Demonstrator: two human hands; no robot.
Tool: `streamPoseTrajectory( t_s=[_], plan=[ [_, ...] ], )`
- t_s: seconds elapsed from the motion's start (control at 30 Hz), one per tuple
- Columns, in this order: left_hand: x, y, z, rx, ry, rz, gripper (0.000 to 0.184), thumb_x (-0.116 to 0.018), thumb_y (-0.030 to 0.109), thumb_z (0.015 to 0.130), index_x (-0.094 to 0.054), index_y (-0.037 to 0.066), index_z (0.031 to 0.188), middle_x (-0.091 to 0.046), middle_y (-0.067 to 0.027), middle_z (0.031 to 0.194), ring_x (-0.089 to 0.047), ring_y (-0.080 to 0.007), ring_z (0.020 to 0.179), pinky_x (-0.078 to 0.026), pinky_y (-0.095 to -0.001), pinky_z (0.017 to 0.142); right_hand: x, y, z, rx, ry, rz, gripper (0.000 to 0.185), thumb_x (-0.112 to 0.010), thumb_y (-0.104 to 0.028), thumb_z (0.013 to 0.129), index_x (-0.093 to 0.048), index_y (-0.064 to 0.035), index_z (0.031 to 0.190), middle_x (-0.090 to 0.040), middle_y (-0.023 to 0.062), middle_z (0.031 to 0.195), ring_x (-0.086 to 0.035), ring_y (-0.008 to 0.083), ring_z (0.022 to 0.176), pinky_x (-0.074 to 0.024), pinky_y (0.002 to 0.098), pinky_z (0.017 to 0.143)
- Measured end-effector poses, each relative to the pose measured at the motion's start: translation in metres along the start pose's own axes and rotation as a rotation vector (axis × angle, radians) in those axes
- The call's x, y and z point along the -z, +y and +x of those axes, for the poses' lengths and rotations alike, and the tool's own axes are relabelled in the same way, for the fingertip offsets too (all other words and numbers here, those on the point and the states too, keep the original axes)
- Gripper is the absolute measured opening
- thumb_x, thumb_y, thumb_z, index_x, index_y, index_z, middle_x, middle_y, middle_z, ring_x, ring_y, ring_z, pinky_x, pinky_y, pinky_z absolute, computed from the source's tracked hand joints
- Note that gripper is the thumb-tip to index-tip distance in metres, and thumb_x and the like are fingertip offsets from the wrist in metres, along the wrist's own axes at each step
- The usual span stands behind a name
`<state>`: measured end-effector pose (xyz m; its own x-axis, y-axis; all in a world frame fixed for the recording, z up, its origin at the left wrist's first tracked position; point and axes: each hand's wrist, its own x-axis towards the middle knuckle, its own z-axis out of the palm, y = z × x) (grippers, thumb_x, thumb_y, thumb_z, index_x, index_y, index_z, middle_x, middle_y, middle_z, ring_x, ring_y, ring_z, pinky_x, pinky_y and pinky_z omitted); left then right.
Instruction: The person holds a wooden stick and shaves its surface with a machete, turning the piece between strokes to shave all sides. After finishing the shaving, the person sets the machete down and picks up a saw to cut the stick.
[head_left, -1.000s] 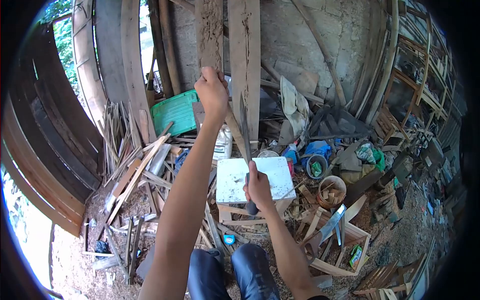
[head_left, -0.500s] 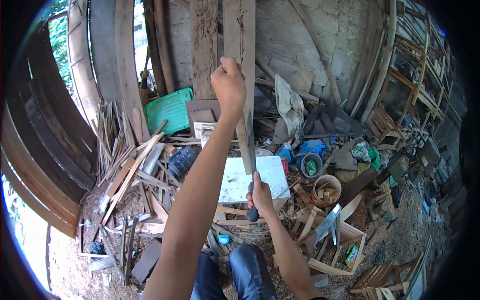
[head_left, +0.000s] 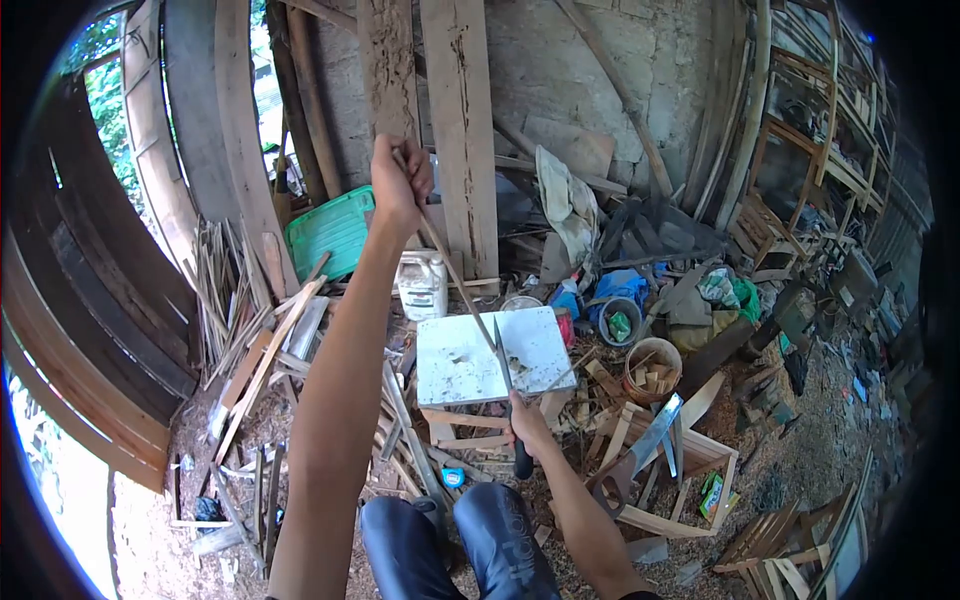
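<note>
My left hand [head_left: 402, 180], raised at the upper middle, is wrapped round the top end of a thin wooden strip [head_left: 455, 275]. The strip slants down to the right over a white, speckled board [head_left: 450, 370]. My right hand [head_left: 526, 425] grips the dark handle of a long blade [head_left: 503, 358], just below the board's front edge. The blade points up, and its upper part lies against or very near the lower end of the strip. Whether the two touch is hard to tell.
A handsaw [head_left: 645, 445] rests on a wooden frame [head_left: 725, 490] at the right, near a bucket of wood pieces [head_left: 652, 370]. Behind the board stand a white jug [head_left: 421, 285] and a green crate [head_left: 333, 235]. A blue tape measure [head_left: 453, 477] lies near my knees. Scrap wood covers the left.
My left hand has moved left and slightly down, tilting the strip more. My right hand and the blade are lower, with the blade pointing up and to the left. The view has shifted somewhat.
</note>
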<state>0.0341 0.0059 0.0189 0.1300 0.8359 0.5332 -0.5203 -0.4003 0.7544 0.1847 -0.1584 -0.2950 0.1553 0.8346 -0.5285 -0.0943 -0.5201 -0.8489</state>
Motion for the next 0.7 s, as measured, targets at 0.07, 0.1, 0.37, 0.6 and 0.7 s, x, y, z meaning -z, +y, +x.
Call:
streamPoseTrajectory(
  t_s=[0.07, 0.1, 0.37, 0.6, 0.7],
  plan=[
    [-0.006, -0.002, -0.003, -0.004, 0.048, -0.038, 0.037, -0.038, 0.034, 0.082, -0.029, 0.013, 0.053, -0.025, -0.0013, 0.044, -0.023, -0.0129, 0.037, -0.021, -0.0268, 0.036, -0.008, -0.016, -0.015, 0.072, -0.018, 0.015, 0.053, -0.039, -0.051, 0.093, -0.045, -0.0023, 0.071, -0.045, 0.0043, 0.05, -0.043, 0.0147, 0.037, -0.0394, 0.0317, 0.037],
    [-0.008, -0.003, -0.003, -0.002, 0.1, -0.07, 0.037, -0.038, 0.034, 0.082, -0.028, 0.013, 0.053, -0.024, -0.0012, 0.044, -0.022, -0.0127, 0.037, -0.02, -0.0267, 0.036, -0.013, -0.027, -0.02, 0.104, -0.035, 0.018, 0.055, -0.04, -0.052, 0.092, -0.045, -0.0032, 0.068, -0.045, 0.0042, 0.049, -0.042, 0.014, 0.036, -0.0383, 0.0312, 0.036],
    [-0.028, -0.005, -0.007, -0.136, 0.304, 0.013, 0.032, -0.037, 0.028, 0.086, -0.035, 0.008, 0.061, -0.033, -0.0031, 0.051, -0.031, -0.0128, 0.041, -0.025, -0.0274, 0.038, -0.057, -0.068, -0.005, 0.447, 0.012, 0.073, 0.062, -0.035, -0.058, 0.091, -0.043, -0.0041, 0.063, -0.043, 0.0036, 0.045, -0.043, 0.0139, 0.033, -0.0353, 0.0294, 0.033],
    [-0.032, -0.009, -0.003, -0.161, 0.265, 0.139, 0.036, -0.038, 0.025, 0.089, -0.042, 0.003, 0.061, -0.042, -0.0055, 0.053, -0.043, -0.0156, 0.043, -0.036, -0.0302, 0.041, -0.014, 0.02, 0.033, 0.012, -0.011, 0.169, 0.061, -0.034, -0.055, 0.093, -0.049, -0.002, 0.066, -0.044, 0.0041, 0.047, -0.042, 0.0175, 0.035, -0.0394, 0.0341, 0.038],
    [-0.042, -0.005, -0.01, -0.147, 0.265, 0.241, 0.042, -0.038, 0.031, 0.093, -0.041, 0.005, 0.061, -0.042, -0.0042, 0.053, -0.041, -0.0138, 0.043, -0.037, -0.0297, 0.042, -0.011, -0.02, 0.016, 0.014, -0.022, 0.096, 0.06, -0.036, -0.055, 0.092, -0.048, -0.0027, 0.066, -0.046, 0.004, 0.049, -0.042, 0.016, 0.035, -0.0395, 0.0323, 0.037]
  ],
)
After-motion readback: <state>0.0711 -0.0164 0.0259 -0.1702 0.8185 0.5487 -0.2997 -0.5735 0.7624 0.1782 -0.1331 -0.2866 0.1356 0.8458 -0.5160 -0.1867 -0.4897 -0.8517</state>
